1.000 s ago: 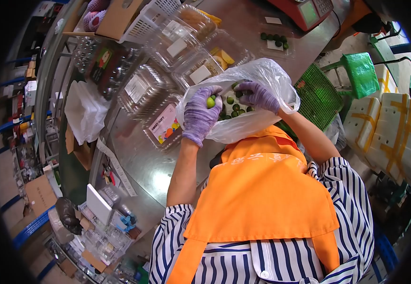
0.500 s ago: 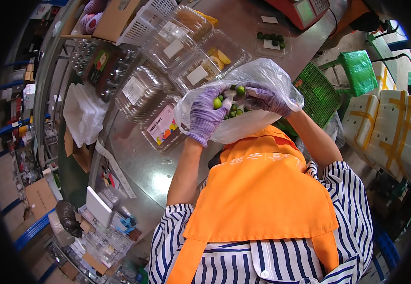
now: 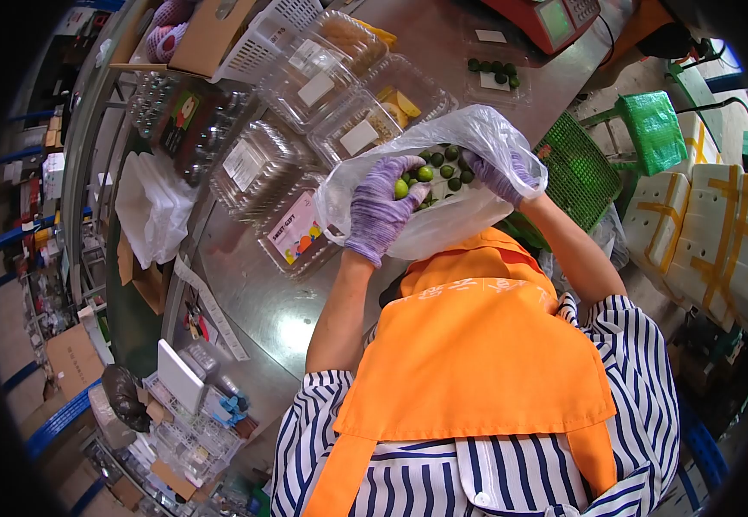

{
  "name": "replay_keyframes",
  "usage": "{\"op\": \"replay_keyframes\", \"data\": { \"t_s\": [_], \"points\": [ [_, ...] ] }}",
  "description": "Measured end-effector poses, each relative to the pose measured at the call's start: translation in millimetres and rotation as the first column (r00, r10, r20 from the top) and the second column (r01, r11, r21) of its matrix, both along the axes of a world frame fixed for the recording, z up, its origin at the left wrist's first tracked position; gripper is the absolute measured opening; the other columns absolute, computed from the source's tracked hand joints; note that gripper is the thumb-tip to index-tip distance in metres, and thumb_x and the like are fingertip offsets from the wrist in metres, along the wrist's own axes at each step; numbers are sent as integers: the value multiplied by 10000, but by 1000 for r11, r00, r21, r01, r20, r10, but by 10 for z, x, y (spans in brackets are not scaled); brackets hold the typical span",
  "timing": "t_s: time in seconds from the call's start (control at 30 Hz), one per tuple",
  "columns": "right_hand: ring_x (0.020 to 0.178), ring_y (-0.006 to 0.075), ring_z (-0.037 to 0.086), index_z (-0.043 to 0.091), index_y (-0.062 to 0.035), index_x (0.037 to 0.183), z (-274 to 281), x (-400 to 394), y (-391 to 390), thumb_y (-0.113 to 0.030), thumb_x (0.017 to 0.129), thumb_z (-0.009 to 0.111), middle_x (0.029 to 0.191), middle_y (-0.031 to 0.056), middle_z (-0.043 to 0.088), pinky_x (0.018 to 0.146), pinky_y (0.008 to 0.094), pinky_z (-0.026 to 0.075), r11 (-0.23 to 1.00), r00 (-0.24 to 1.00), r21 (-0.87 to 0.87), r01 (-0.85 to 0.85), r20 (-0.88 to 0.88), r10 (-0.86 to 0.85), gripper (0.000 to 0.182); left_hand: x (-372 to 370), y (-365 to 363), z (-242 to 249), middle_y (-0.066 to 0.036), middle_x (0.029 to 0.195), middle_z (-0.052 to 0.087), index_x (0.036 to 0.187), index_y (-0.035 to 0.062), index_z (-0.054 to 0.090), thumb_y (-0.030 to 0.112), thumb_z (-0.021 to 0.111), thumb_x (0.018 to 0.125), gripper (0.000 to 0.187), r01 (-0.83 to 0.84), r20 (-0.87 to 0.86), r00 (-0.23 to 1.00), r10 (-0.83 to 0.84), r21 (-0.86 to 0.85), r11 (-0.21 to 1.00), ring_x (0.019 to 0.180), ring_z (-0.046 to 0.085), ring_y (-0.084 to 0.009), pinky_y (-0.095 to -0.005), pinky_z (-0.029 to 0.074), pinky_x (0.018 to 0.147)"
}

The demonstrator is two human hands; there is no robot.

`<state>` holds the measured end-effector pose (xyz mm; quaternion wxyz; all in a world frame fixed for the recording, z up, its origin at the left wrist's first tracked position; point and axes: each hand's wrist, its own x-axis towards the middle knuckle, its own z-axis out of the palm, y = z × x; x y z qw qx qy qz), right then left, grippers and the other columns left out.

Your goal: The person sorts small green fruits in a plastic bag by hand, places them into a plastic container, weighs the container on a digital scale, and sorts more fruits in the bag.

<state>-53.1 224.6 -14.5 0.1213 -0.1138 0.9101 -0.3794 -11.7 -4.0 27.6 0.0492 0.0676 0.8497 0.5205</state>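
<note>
Both hands wear purple knitted gloves and are inside the mouth of a clear plastic bag [image 3: 443,228]. Small green fruits [image 3: 454,183] lie in the bag between them. My left hand [image 3: 380,207] curls round a couple of lighter green fruits at the bag's left side, thumb toward the middle. On the right side my right hand [image 3: 499,179] is partly covered by the plastic, and its fingertips are hidden, so what it holds cannot be made out.
Clear clamshell boxes [image 3: 249,168] stand left of the bag, some holding yellow fruit. A small tray of green fruits [image 3: 496,76] lies near a red scale [image 3: 537,21]. Right are a green crate [image 3: 579,164], a green stool [image 3: 649,129] and foam boxes [image 3: 701,233].
My right hand has moved right, away from my left hand, and slipped further behind the plastic. More green fruits now show between the hands.
</note>
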Motion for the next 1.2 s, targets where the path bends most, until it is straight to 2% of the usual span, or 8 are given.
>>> {"op": "replay_keyframes", "data": {
  "t_s": [0.23, 0.37, 0.6, 0.7, 0.83, 0.97, 1.07, 1.2],
  "points": [
    [1067, 285, 568, 572, -113, 1225, -125, 1, -102, -113, 874, 518, 1152, 110, 617, 912, 374, 457, 965, 961, 250, -76, -242, 138, 355, -29, -26, -98, -94, 952, 646, 1038, 49, 629, 67, 714, 751, 300, -29, 31, 999, 28, 27, 999, 864, 623, -198, -305, 492, 803],
    [1165, 283, 515, 548, -108, 1255, -106, -191, 80, -211, 868, 573, 1227, 105, 580, 986, 395, 402, 995, 916, -92, -30, 395, 64, 401, -39, -64, -88, -101, 933, 643, 1026, 44, 631, 74, 707, 757, 281, -55, 60, 997, 55, 1, 998, 840, 623, -197, -310, 495, 792],
    [1190, 254, 502, 542, -77, 1246, -569, -242, 372, -209, 903, 554, 1273, 99, 546, 984, 362, 419, 933, 960, 297, -202, -129, 249, 368, -63, -148, -91, -33, 920, 646, 1014, 40, 640, 56, 705, 774, 248, -136, 67, 988, 139, -46, 990, 845, 591, -111, -263, 491, 794],
    [997, 203, 610, 555, -51, 1211, -159, -269, 131, -223, 943, 532, 1170, 90, 603, 824, 317, 514, 850, 886, -471, 233, 464, 14, 318, -75, -170, -116, -32, 927, 649, 1016, 39, 642, 59, 708, 775, 250, -175, 27, 984, 176, -44, 984, 847, 592, -106, -264, 495, 788],
    [853, 137, 612, 572, -47, 1179, 148, -441, -109, -241, 956, 529, 1061, 56, 636, 733, 284, 532, 673, 926, -708, 215, 367, 91, 298, -106, -169, -99, -40, 940, 653, 1032, 34, 637, 63, 712, 773, 271, -140, -2, 990, 140, -36, 990, 863, 600, -113, -271, 499, 793],
    [936, 181, 613, 608, -52, 1148, 156, -525, -171, -255, 943, 526, 1048, 92, 655, 804, 313, 505, 787, 904, -566, 246, 427, 25, 300, -64, -88, 46, -59, 954, 655, 1045, 37, 632, 74, 717, 771, 289, -1, 82, 997, 6, -69, 998, 873, 611, -137, -282, 500, 803],
    [941, 243, 608, 617, -61, 1139, 15, -489, -152, -217, 911, 551, 1020, 126, 662, 818, 330, 480, 999, 987, 23, -41, -155, 44, 284, -49, -88, -27, -71, 963, 655, 1045, 43, 634, 81, 722, 767, 293, 0, 117, 993, 14, -119, 993, 871, 613, -150, -284, 498, 806],
    [903, 298, 596, 617, -61, 1075, -923, -457, -239, -46, 825, 558, 971, 152, 645, 820, 353, 467, 993, 989, -15, -116, -94, 114, 258, -38, -110, -106, -81, 958, 655, 1041, 49, 634, 93, 721, 765, 293, -31, 126, 991, 42, -85, 996, 861, 617, -169, -293, 498, 796]
  ]
}}
